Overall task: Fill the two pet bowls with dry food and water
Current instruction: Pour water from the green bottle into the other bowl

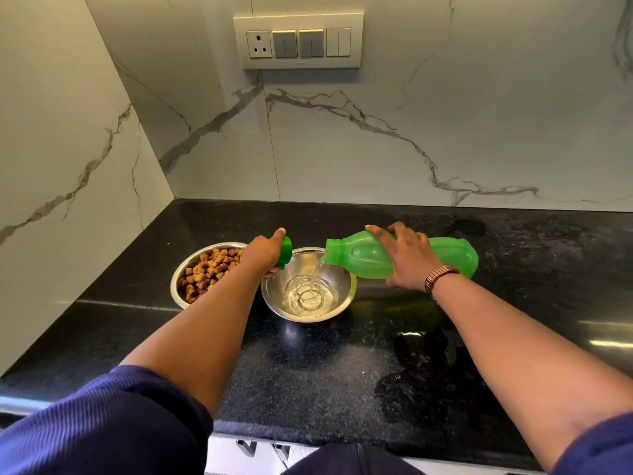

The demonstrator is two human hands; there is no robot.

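Two steel bowls stand side by side on the black counter. The left bowl (178,274) holds brown dry food (209,269). The right bowl (337,286) has a shallow pool of water in its bottom. My right hand (407,258) grips a green plastic bottle (452,260), tipped on its side with its open mouth over the right bowl's rim. A thin stream of water (317,270) runs from the mouth into the bowl. My left hand (262,253) holds the green bottle cap (285,252) at the left rim of the water bowl; whether it touches the rim is unclear.
The black granite counter (342,371) meets marble walls at the back and on the left. A switch panel with a socket (298,41) sits on the back wall. Drawer handles (263,447) show below the counter's front edge.
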